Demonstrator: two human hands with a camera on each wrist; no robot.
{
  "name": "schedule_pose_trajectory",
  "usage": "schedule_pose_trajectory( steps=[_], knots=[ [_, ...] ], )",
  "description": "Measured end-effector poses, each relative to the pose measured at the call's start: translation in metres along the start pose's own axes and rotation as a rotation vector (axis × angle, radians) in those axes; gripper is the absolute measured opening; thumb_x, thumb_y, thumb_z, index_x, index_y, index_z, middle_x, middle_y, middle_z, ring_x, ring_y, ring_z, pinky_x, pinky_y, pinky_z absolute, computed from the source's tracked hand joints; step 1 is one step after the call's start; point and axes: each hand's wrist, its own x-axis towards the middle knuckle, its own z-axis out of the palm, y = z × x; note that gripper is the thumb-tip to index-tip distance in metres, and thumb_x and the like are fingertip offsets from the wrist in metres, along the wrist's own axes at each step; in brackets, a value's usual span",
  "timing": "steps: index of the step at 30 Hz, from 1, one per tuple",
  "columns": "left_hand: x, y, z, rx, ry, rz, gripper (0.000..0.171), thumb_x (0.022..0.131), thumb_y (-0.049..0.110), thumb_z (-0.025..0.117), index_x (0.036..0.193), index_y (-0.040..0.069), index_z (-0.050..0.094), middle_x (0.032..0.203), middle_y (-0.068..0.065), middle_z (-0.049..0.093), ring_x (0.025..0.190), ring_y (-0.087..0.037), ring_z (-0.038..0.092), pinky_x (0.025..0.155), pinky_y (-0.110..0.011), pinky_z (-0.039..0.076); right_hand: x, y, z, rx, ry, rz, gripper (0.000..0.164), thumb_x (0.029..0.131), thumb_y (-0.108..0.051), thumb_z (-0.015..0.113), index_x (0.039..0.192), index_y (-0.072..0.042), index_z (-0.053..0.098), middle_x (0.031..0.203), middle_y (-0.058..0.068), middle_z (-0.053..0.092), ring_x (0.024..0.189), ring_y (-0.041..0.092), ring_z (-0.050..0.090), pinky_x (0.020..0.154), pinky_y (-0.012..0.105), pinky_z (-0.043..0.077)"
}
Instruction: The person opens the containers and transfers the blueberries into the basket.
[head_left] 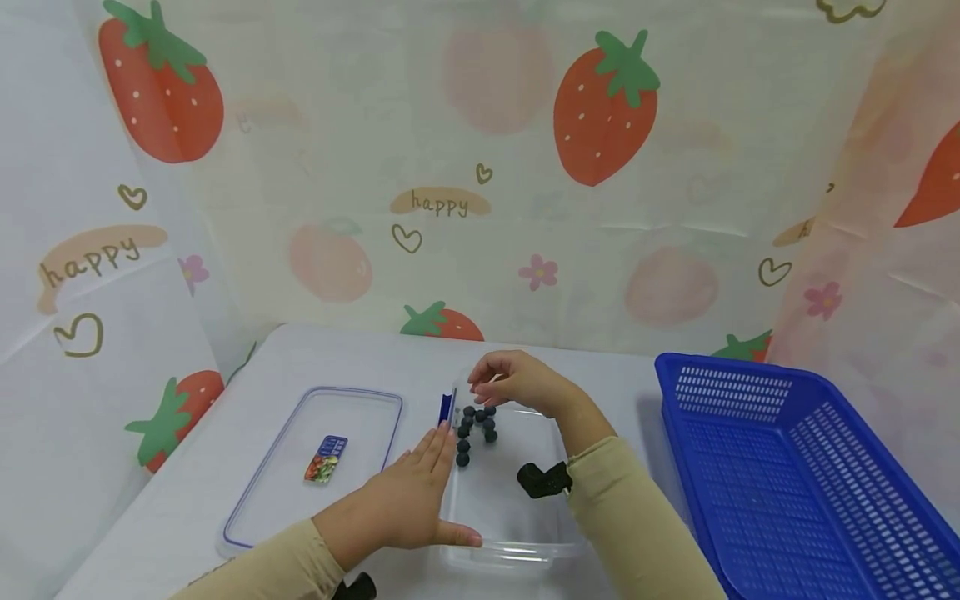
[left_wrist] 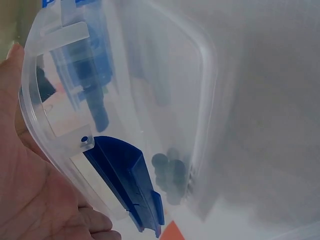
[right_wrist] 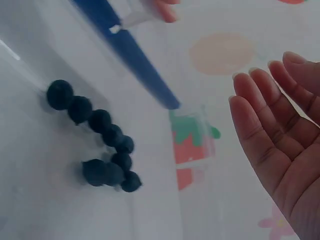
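Observation:
A clear plastic box [head_left: 517, 500] with a blue clip [left_wrist: 125, 180] on its side stands in front of me. Several dark, round blueberries [head_left: 463, 446] lie inside, strung along its left and far part; the right wrist view shows the blueberries [right_wrist: 100, 121] in a bent row. My left hand [head_left: 408, 496] rests along the box's left side, fingers straight and thumb spread toward the near rim. Above the box's far left end hovers my right hand [head_left: 525, 383], its fingers loosely bent. Nothing shows in the right hand [right_wrist: 280, 125] in its wrist view.
Left of the box lies a clear lid [head_left: 281, 492] with a blue-edged rim, bearing a small printed label [head_left: 326, 459]. A blue perforated basket [head_left: 795, 492] stands at the right. Behind the white table [head_left: 337, 358] hangs a strawberry-printed sheet [head_left: 337, 150].

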Motion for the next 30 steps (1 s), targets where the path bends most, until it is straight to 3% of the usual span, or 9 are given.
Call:
schedule_pose_trajectory(
  steps=[6, 10, 16, 21, 30],
  knots=[
    [0.0, 0.001, 0.0, 0.007, 0.0, 0.002, 0.12, 0.066, 0.084, 0.039, 0.145, -0.002, 0.012, 0.151, -0.021, 0.005, 0.138, -0.033, 0.008, 0.102, -0.052, 0.028, 0.005, 0.015, 0.014, -0.027, -0.041, 0.075, 0.017, 0.086, -0.004, 0.06, 0.1, 0.006, 0.059, 0.089, 0.01, 0.061, 0.082, 0.023, 0.061, 0.076, 0.033, 0.052],
    [0.0, 0.002, -0.001, 0.008, 0.006, 0.004, 0.12, 0.066, 0.084, 0.04, 0.145, -0.003, 0.013, 0.151, -0.021, 0.006, 0.138, -0.034, 0.009, 0.101, -0.053, 0.029, 0.007, 0.025, 0.019, -0.061, -0.055, 0.123, 0.017, 0.084, -0.003, 0.062, 0.1, 0.004, 0.062, 0.086, 0.01, 0.063, 0.078, 0.019, 0.06, 0.074, 0.032, 0.052],
    [-0.001, 0.003, -0.002, 0.005, 0.006, -0.001, 0.119, 0.067, 0.083, 0.042, 0.144, -0.004, 0.013, 0.15, -0.021, 0.006, 0.138, -0.034, 0.008, 0.102, -0.053, 0.028, 0.011, 0.036, 0.027, -0.133, -0.144, 0.254, 0.017, 0.08, -0.002, 0.066, 0.098, -0.001, 0.066, 0.082, 0.009, 0.065, 0.076, 0.019, 0.062, 0.071, 0.031, 0.053],
    [-0.003, 0.004, -0.003, 0.004, 0.008, 0.004, 0.12, 0.067, 0.083, 0.041, 0.144, -0.005, 0.013, 0.15, -0.022, 0.007, 0.138, -0.034, 0.008, 0.102, -0.053, 0.028, 0.009, 0.038, 0.035, -0.206, -0.217, 0.275, 0.019, 0.081, 0.001, 0.064, 0.099, -0.003, 0.067, 0.083, 0.008, 0.065, 0.077, 0.019, 0.063, 0.07, 0.031, 0.053],
    [-0.004, 0.005, -0.004, -0.013, 0.014, 0.011, 0.118, 0.068, 0.081, 0.043, 0.144, -0.005, 0.013, 0.15, -0.023, 0.006, 0.138, -0.035, 0.008, 0.102, -0.053, 0.028, 0.009, 0.039, 0.039, -0.322, -0.276, 0.325, 0.028, 0.08, -0.002, 0.067, 0.106, -0.01, 0.067, 0.085, 0.003, 0.063, 0.076, 0.015, 0.058, 0.075, 0.029, 0.052]
  ],
)
